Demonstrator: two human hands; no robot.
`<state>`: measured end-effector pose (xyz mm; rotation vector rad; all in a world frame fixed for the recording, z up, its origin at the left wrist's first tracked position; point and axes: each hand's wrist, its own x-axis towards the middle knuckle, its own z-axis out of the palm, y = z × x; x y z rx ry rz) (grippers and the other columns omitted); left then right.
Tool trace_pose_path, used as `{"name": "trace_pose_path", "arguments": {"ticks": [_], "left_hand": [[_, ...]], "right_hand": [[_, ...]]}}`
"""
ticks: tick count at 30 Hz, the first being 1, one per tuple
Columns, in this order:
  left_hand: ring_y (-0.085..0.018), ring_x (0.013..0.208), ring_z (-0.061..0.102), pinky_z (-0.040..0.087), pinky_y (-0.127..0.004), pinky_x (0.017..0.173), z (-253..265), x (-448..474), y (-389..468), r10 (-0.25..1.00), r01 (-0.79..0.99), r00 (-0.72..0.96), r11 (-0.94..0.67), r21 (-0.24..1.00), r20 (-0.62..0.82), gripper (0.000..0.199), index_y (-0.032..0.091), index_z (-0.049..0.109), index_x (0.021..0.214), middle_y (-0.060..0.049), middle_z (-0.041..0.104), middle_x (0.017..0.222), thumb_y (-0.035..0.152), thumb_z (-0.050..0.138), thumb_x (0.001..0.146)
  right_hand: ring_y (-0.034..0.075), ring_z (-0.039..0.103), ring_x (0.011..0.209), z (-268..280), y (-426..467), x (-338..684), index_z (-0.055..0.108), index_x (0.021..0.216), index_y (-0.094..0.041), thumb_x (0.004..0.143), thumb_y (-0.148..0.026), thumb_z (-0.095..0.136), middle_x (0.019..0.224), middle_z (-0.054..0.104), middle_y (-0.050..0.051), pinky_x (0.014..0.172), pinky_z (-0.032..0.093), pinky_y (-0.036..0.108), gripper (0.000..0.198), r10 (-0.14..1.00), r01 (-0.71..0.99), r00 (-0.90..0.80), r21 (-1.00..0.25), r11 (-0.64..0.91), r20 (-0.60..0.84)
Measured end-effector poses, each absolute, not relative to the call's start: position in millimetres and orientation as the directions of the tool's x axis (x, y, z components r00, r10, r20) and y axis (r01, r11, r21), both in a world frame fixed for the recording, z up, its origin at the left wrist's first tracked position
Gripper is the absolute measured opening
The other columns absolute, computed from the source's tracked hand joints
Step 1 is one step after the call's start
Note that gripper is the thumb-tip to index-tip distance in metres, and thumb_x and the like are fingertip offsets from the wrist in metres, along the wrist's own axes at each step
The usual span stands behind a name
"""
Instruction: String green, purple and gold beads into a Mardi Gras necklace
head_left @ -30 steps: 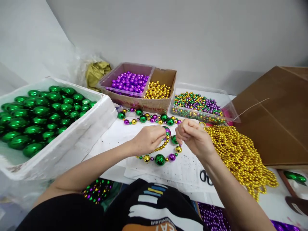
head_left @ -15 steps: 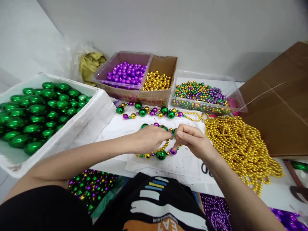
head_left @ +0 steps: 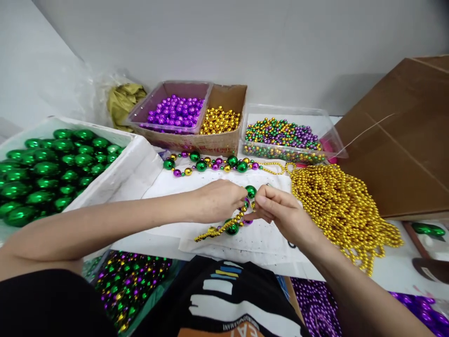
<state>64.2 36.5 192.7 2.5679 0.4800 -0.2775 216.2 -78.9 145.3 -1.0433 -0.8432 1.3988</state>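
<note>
My left hand (head_left: 219,200) and my right hand (head_left: 277,211) meet over white paper (head_left: 266,238), both pinching a bead necklace (head_left: 224,228) of green, purple and gold beads. A large green bead (head_left: 250,191) shows between my fingertips. The rest of the necklace hangs bunched below my hands onto the paper. A second finished necklace (head_left: 210,164) lies stretched out just beyond my hands.
White foam box of large green beads (head_left: 52,166) at left. Cardboard box (head_left: 196,140) holds purple beads (head_left: 173,111) and gold beads (head_left: 219,120). Clear tray of mixed small beads (head_left: 280,135). Pile of gold bead strands (head_left: 343,210) at right. Brown cardboard (head_left: 403,140) far right.
The necklace loop that lay spread on the paper has been drawn together into a bunch under my hands. My hands stayed close together; the view shifted slightly.
</note>
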Motion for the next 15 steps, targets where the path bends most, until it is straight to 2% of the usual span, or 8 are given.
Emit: {"name": "trace_pose_path", "arguments": {"ticks": [2,3,7,9,12,15], "left_hand": [[-0.014,0.056,0.04,0.026,-0.028,0.056,195,63,36,0.301,0.373,0.927,-0.8,0.469,-0.223,0.01,0.019,0.06,0.087,-0.002,0.056,0.067,0.02,0.05,0.089],[-0.014,0.058,0.042,0.027,-0.028,0.057,196,63,37,0.289,0.352,0.936,-0.793,0.498,-0.202,0.011,0.019,0.061,0.093,-0.002,0.058,0.068,0.018,0.052,0.088],[-0.014,0.07,0.055,0.036,-0.025,0.064,198,67,47,0.096,0.237,0.967,-0.682,0.692,-0.237,0.02,0.022,0.067,0.097,-0.001,0.067,0.081,0.014,0.052,0.087],[-0.013,0.075,0.059,0.039,-0.025,0.068,201,72,52,0.015,0.22,0.962,-0.627,0.747,-0.271,0.022,0.022,0.069,0.096,0.0,0.07,0.086,0.012,0.052,0.086],[-0.013,0.071,0.058,0.039,-0.025,0.066,212,79,53,0.033,0.23,0.956,-0.7,0.676,-0.291,0.019,0.02,0.07,0.09,-0.001,0.07,0.08,0.014,0.053,0.085],[-0.012,0.059,0.049,0.032,-0.026,0.058,228,82,45,0.12,0.26,0.941,-0.855,0.449,-0.318,0.02,0.017,0.068,0.082,-0.002,0.063,0.068,0.016,0.049,0.087]], "right_hand": [[0.008,0.032,0.052,149,-81,216,0.057,0.068,-0.019,0.088,-0.036,0.068,0.057,0.039,-0.006,0.069,0.059,0.033,0.028,0.994,-0.322,0.035,-0.943,-0.089,-0.106],[0.008,0.032,0.052,151,-82,217,0.057,0.068,-0.019,0.087,-0.036,0.068,0.057,0.038,-0.006,0.069,0.059,0.033,0.028,0.994,-0.33,0.021,-0.939,-0.097,-0.11],[0.008,0.029,0.051,158,-80,226,0.057,0.069,-0.019,0.086,-0.035,0.069,0.058,0.034,-0.006,0.064,0.06,0.035,0.026,0.986,-0.416,-0.052,-0.894,-0.166,-0.159],[0.008,0.031,0.051,161,-79,230,0.057,0.068,-0.019,0.085,-0.036,0.07,0.058,0.036,-0.005,0.059,0.059,0.033,0.027,0.985,-0.421,-0.069,-0.891,-0.171,-0.156],[0.008,0.034,0.051,172,-77,236,0.057,0.067,-0.019,0.082,-0.038,0.072,0.059,0.038,-0.004,0.049,0.054,0.026,0.03,0.985,-0.37,-0.103,-0.913,-0.169,-0.14],[0.008,0.035,0.051,186,-75,238,0.056,0.067,-0.018,0.081,-0.04,0.074,0.059,0.038,-0.005,0.052,0.056,0.027,0.031,0.976,-0.309,-0.133,-0.928,-0.207,-0.174]]}}
